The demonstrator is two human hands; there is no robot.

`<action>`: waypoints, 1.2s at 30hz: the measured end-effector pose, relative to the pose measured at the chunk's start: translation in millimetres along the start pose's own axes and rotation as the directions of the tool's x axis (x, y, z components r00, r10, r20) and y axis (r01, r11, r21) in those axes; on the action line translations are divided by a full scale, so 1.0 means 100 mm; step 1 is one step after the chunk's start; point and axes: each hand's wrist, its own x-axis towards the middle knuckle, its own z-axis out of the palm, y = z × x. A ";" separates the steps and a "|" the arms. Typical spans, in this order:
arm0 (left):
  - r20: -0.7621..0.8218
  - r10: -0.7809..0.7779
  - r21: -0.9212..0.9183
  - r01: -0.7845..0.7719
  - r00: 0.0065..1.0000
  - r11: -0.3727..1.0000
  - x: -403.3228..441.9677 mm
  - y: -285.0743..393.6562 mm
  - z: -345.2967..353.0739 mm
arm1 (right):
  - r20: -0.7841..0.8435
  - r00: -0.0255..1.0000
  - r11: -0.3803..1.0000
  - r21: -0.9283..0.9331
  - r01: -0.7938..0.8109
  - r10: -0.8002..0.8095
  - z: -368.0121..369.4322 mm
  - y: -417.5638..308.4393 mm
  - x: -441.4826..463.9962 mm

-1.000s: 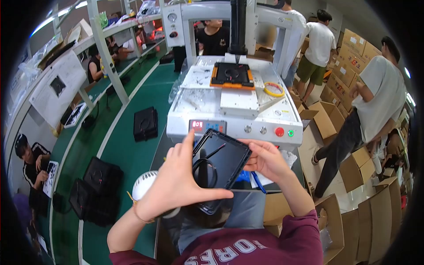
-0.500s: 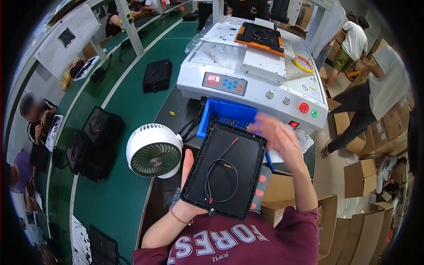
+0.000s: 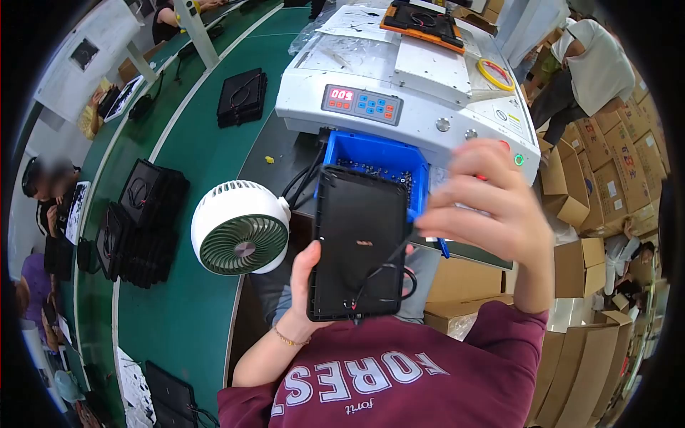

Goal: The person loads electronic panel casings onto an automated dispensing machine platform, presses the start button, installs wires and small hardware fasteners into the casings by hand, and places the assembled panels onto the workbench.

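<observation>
My left hand [image 3: 302, 285] holds a black rectangular plastic housing [image 3: 360, 214] from below, its thumb along the left edge. A thin black cable [image 3: 378, 269] comes out near the housing's lower end and loops past its right edge. The cable's upper part runs to the fingertips of my right hand [image 3: 492, 203], which is closed on it and blurred by motion. Just beyond the housing, a blue bin [image 3: 421, 178] contains many small screws [image 3: 389, 175]; the housing covers its front part.
A white machine [image 3: 300, 100] with a control panel stands ahead, carrying an orange fixture [image 3: 428, 36]. To the left are a white fan [image 3: 239, 227] and a green conveyor [image 3: 193, 314] with stacked black housings [image 3: 146, 207]. Cardboard boxes [image 3: 464, 282] stand at right; other people sit or bend nearby.
My right hand has moved right and toward me, drawing the cable out of its coil over the housing's right edge. The housing is now more upright in view.
</observation>
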 end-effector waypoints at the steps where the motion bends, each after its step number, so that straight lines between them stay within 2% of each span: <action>1: 0.029 0.080 0.062 -0.081 0.996 0.995 0.00 0.05 0.03 | 0.000 0.999 0.998 -0.053 -0.042 0.042 -0.15 -0.13 0.03; 3: 0.102 0.232 0.181 -0.248 0.967 0.952 0.02 0.21 0.06 | 0.011 0.987 0.976 -0.155 -0.154 0.157 -0.37 -0.43 0.06; 5: 0.068 0.400 0.242 -0.404 0.914 0.882 0.02 0.37 0.12 | 0.099 0.975 0.979 0.026 -0.204 0.200 -0.39 -0.57 -0.07; 7: -0.035 0.524 0.083 -0.520 0.851 0.850 0.01 0.46 0.15 | 0.215 0.952 0.935 0.236 -0.266 0.217 -0.27 -0.67 -0.18; 8: 0.006 0.548 0.107 -0.545 0.836 0.831 0.01 0.48 0.11 | 0.282 0.936 0.887 0.349 -0.303 0.209 -0.11 -0.70 -0.25; 9: 0.018 0.556 0.128 -0.553 0.831 0.823 0.01 0.48 0.09 | 0.346 0.918 0.823 0.451 -0.345 0.195 0.02 -0.73 -0.30; 12: 0.067 0.549 0.182 -0.551 0.833 0.814 0.05 0.41 0.05 | 0.377 0.848 0.670 0.524 -0.526 0.372 0.24 -0.85 -0.33; 15: 0.069 0.535 0.373 -0.519 0.842 0.769 0.07 0.33 -0.02 | 0.341 0.697 0.264 0.750 -0.607 0.631 0.47 -1.06 -0.26; 16: 0.070 0.530 0.377 -0.514 0.845 0.770 0.08 0.30 -0.01 | 0.354 0.682 0.266 0.730 -0.629 0.641 0.55 -1.08 -0.25; 19: -0.020 0.504 0.210 -0.489 0.864 0.847 0.09 0.27 -0.05 | 0.488 0.619 0.150 0.699 -0.699 0.615 0.73 -1.06 -0.26; 20: -0.034 0.502 0.189 -0.488 0.864 0.852 0.09 0.28 -0.07 | 0.605 0.527 -0.030 0.673 -0.739 0.596 0.73 -1.04 -0.22; 23: -0.053 0.510 0.155 -0.497 0.859 0.854 0.08 0.30 -0.12 | 0.558 0.618 -0.097 0.780 -0.618 0.554 1.05 -1.00 -0.38; 24: -0.045 0.521 0.161 -0.509 0.852 0.846 0.09 0.30 -0.15 | 0.543 0.617 -0.221 0.824 -0.522 0.569 1.10 -1.01 -0.35; 28: -0.052 0.590 0.279 -0.556 0.805 0.783 0.11 0.23 -0.18 | 0.470 0.571 -0.293 0.878 -0.378 0.673 1.34 -1.09 -0.38; 31: -0.083 0.609 0.272 -0.570 0.789 0.775 0.11 0.20 -0.15 | 0.454 0.535 -0.301 0.886 -0.352 0.712 1.45 -1.14 -0.40; 34: -0.081 0.610 0.312 -0.561 0.788 0.767 0.09 0.17 -0.14 | 0.534 0.505 -0.365 0.841 -0.399 0.678 1.47 -1.11 -0.45; 36: -0.067 0.597 0.208 -0.574 0.800 0.792 0.06 0.18 -0.17 | 0.585 0.466 -0.427 0.808 -0.406 0.663 1.47 -1.09 -0.43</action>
